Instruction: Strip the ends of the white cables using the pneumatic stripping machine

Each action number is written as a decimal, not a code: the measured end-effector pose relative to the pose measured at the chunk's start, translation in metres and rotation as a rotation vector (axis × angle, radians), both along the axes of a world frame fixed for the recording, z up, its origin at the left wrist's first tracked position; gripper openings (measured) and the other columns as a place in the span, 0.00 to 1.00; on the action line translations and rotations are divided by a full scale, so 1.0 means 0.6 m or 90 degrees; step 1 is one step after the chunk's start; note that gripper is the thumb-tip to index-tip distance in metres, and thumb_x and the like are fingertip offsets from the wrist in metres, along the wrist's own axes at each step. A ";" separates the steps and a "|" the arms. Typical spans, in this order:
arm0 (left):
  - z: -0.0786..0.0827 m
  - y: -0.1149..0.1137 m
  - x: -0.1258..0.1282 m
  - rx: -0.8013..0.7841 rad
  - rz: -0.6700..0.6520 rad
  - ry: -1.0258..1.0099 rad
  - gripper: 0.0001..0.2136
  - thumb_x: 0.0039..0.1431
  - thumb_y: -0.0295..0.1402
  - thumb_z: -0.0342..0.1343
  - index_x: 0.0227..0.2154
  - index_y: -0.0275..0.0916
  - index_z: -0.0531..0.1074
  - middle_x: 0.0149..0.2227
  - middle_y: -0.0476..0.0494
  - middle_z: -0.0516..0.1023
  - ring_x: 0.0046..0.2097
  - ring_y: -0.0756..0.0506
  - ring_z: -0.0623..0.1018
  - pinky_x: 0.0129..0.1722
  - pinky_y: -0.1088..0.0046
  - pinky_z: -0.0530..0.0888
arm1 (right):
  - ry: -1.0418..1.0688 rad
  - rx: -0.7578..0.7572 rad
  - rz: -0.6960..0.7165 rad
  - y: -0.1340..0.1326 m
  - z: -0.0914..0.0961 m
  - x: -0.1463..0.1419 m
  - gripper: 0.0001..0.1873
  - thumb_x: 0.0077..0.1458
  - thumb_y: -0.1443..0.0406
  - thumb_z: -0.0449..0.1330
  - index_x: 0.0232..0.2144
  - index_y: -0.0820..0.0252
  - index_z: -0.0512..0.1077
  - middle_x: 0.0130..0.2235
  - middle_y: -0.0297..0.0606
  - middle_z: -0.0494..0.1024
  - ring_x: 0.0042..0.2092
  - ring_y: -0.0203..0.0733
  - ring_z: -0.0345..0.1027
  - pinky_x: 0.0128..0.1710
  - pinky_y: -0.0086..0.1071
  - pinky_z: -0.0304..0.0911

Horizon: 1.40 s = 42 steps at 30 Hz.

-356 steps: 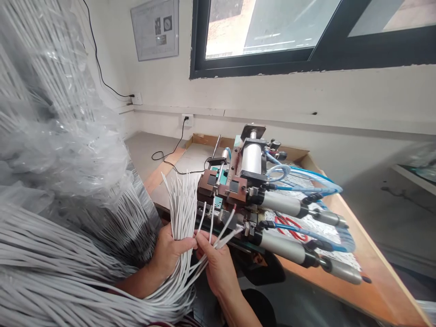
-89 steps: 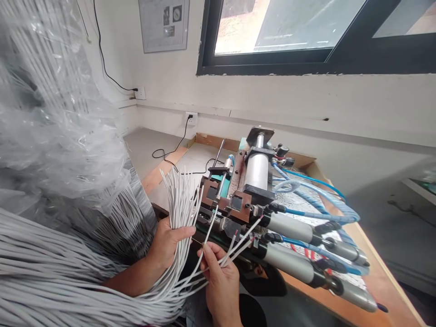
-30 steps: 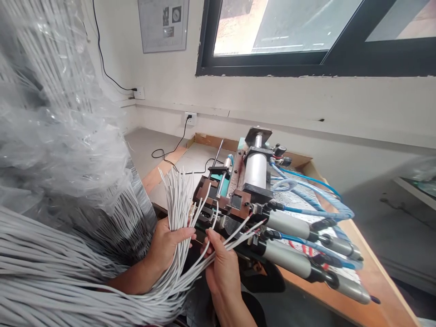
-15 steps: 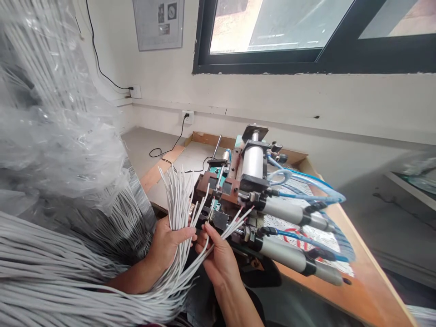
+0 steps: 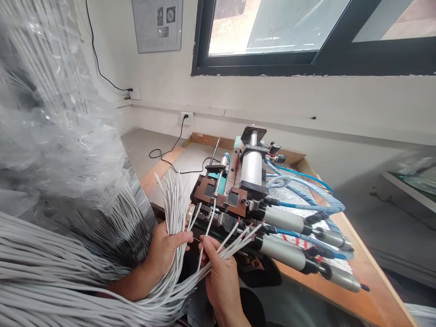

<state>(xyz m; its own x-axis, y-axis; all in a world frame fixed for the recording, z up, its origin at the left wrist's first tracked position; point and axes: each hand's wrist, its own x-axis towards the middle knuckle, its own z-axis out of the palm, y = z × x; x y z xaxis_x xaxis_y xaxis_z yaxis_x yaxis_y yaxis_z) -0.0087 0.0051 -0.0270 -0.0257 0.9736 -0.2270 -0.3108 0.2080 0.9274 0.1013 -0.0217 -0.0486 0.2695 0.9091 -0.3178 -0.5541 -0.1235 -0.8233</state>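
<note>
My left hand [image 5: 166,247] is closed round a thick bundle of grey cables [image 5: 173,197], their ends fanned upward. In my right hand [image 5: 221,270] a smaller group of cables [image 5: 243,240] lies across the palm, with reddish inner wires showing at some tips. Thumb and finger of that hand pinch a single cable [image 5: 210,222] that points up at the jaws of a pneumatic wire-stripping machine [image 5: 221,195]. The cables run back to a long grey mass [image 5: 68,290] at lower left. Some fingers of both hands are hidden behind the cables.
Silver air cylinders [image 5: 286,252] and blue hoses [image 5: 306,206] extend right from the machine over a wooden-edged table [image 5: 378,290]. Plastic-wrapped cables [image 5: 57,118] stand high at left. A black power cord [image 5: 166,159] runs to a wall socket [image 5: 186,118].
My right hand has shifted slightly down and right with its cables. The single cable now stands straighter before the machine, whose jaw blocks and lower cylinder have changed position.
</note>
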 end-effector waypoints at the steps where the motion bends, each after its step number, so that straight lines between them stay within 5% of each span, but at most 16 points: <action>1: 0.001 0.001 0.000 -0.003 0.001 -0.005 0.10 0.38 0.29 0.63 0.27 0.34 0.71 0.21 0.51 0.72 0.24 0.49 0.73 0.21 0.77 0.70 | 0.010 -0.008 0.005 0.000 0.001 0.001 0.13 0.37 0.60 0.67 0.24 0.64 0.74 0.18 0.30 0.68 0.20 0.30 0.53 0.20 0.26 0.49; 9: 0.012 0.004 0.004 0.008 -0.009 -0.012 0.09 0.39 0.29 0.62 0.26 0.34 0.70 0.22 0.51 0.72 0.23 0.50 0.74 0.20 0.77 0.69 | 0.077 -0.041 0.021 0.013 0.012 0.004 0.12 0.33 0.61 0.68 0.18 0.64 0.73 0.14 0.27 0.60 0.17 0.27 0.46 0.17 0.25 0.41; 14: 0.010 0.006 0.002 0.040 -0.004 -0.035 0.07 0.40 0.29 0.61 0.23 0.34 0.69 0.17 0.53 0.70 0.19 0.53 0.69 0.18 0.79 0.67 | 0.033 0.016 0.061 0.012 0.001 0.011 0.13 0.37 0.59 0.66 0.25 0.63 0.75 0.17 0.27 0.61 0.18 0.27 0.45 0.17 0.25 0.41; 19: 0.012 0.014 -0.003 0.047 -0.021 -0.079 0.08 0.39 0.28 0.62 0.24 0.34 0.70 0.13 0.56 0.66 0.15 0.56 0.64 0.14 0.80 0.62 | 0.066 0.038 0.230 -0.012 -0.010 0.023 0.13 0.38 0.59 0.66 0.24 0.64 0.74 0.18 0.28 0.61 0.17 0.24 0.43 0.16 0.25 0.39; 23: 0.013 0.010 -0.007 0.008 -0.048 -0.095 0.09 0.39 0.27 0.61 0.26 0.33 0.71 0.21 0.48 0.75 0.18 0.54 0.69 0.14 0.80 0.62 | 0.156 0.013 0.376 -0.047 -0.027 0.025 0.13 0.38 0.59 0.66 0.21 0.65 0.73 0.16 0.26 0.58 0.16 0.23 0.42 0.16 0.23 0.39; 28: 0.015 -0.010 -0.006 -0.081 -0.127 -0.111 0.11 0.34 0.26 0.63 0.27 0.33 0.71 0.26 0.43 0.78 0.26 0.48 0.76 0.15 0.81 0.62 | 0.210 -0.006 0.483 -0.076 -0.048 0.015 0.15 0.37 0.58 0.67 0.20 0.66 0.73 0.14 0.27 0.58 0.15 0.24 0.44 0.15 0.24 0.39; 34: 0.009 -0.027 -0.008 -0.040 -0.169 -0.103 0.12 0.33 0.28 0.63 0.26 0.33 0.71 0.21 0.45 0.76 0.24 0.47 0.75 0.15 0.79 0.62 | 0.208 -0.024 0.545 -0.094 -0.053 0.002 0.16 0.37 0.57 0.66 0.20 0.67 0.72 0.14 0.26 0.58 0.15 0.24 0.42 0.15 0.23 0.38; 37: 0.007 -0.029 -0.014 -0.027 -0.151 -0.076 0.10 0.34 0.27 0.63 0.24 0.33 0.70 0.17 0.49 0.73 0.18 0.52 0.70 0.15 0.79 0.62 | 0.172 -0.023 0.498 -0.101 -0.048 -0.002 0.17 0.37 0.56 0.66 0.22 0.66 0.72 0.14 0.26 0.57 0.15 0.24 0.42 0.16 0.23 0.37; 42: 0.007 -0.027 -0.024 -0.020 -0.097 -0.056 0.08 0.35 0.26 0.61 0.22 0.34 0.68 0.15 0.52 0.71 0.14 0.55 0.65 0.13 0.79 0.61 | 0.001 0.043 0.195 -0.109 -0.037 -0.002 0.19 0.37 0.58 0.65 0.32 0.62 0.73 0.15 0.25 0.59 0.17 0.28 0.46 0.17 0.24 0.42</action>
<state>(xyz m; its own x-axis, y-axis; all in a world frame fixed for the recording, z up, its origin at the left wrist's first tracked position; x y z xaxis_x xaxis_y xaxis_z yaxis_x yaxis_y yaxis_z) -0.0233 -0.0112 -0.0228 0.1434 0.9571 -0.2520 -0.3528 0.2873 0.8905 0.0999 -0.0873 -0.0706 -0.0211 0.9670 -0.2538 -0.5011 -0.2299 -0.8343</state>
